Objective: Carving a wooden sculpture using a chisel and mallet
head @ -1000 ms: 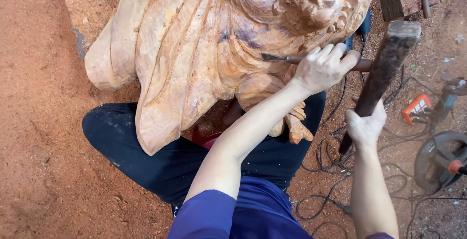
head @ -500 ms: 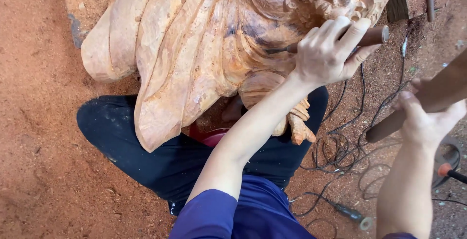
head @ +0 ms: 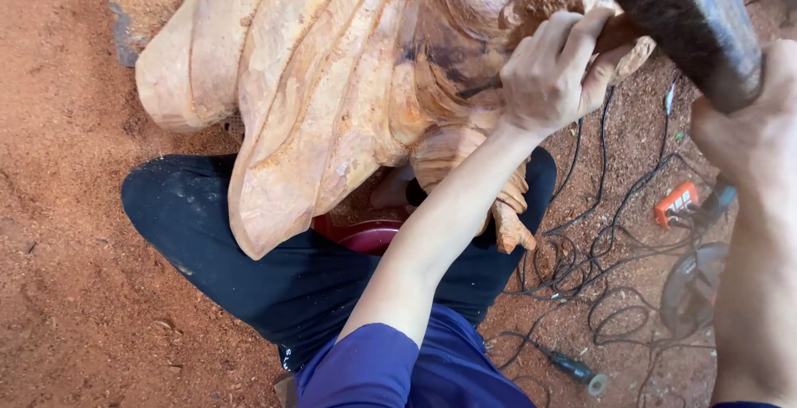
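The large pale wood carving (head: 332, 101) is propped over the seated person's dark-trousered legs (head: 249, 250), so its fluted lower folds face the worker. The mallet (head: 689, 18) is gripped by the right hand (head: 747, 126), head slanted down-left toward the chisel (head: 481, 88)—clenched in the left hand (head: 552, 72), its long axis near-horizontal, tip pointing left into the carving.

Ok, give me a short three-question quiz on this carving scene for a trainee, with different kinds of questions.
1. True or false: the left hand grips a chisel set against the wooden carving.
2. What does the right hand hold: A a saw, B a mallet, C a brush?
3. What covers the ground?

Key: 1 true. 2 B. 3 Reddish sawdust, with black cables lying on the right.
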